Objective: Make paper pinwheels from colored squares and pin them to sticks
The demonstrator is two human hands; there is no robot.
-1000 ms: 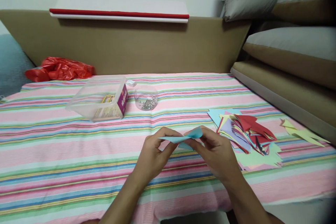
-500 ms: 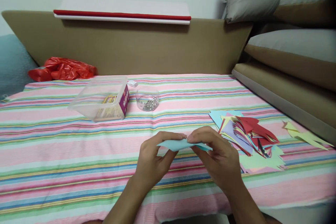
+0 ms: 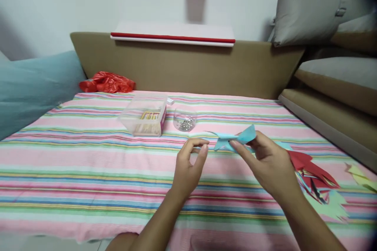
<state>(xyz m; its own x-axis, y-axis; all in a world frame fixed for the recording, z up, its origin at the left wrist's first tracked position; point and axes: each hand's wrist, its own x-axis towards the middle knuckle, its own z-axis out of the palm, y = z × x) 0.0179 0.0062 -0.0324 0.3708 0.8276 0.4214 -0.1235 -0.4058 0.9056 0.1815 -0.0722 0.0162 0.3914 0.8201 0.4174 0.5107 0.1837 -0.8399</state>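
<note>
The right hand [image 3: 269,162] pinches a light blue paper [image 3: 234,138] between its thumb and fingers, while the left hand [image 3: 190,164] stands just beside it, apart from the paper, its thumb and forefinger curved until the tips nearly meet; whether something small sits between them I cannot tell. With one hand alone bearing the paper, the likeliest trouble, as I judge it, is that its loose left end swings or droops, since nothing supports that side. A tighter pinch could crease the middle for good, and a slack one could let the folds spring open or the paper slip down. The paper itself is held in the air above the striped cloth [image 3: 97,164], thin and matt, bent rather than flat, with a broad pointed flap rising at its right end and narrower points toward the left; its finer folds are blurred. Beyond the hands, a round clear tub [image 3: 177,119] holds small metal pieces [image 3: 187,124], and a clear plastic box [image 3: 128,114] stands to its left. Near the right forearm lies a pile of coloured papers [image 3: 304,160], partly hidden by that hand, with a yellow paper [image 3: 359,176] farther right.
</note>
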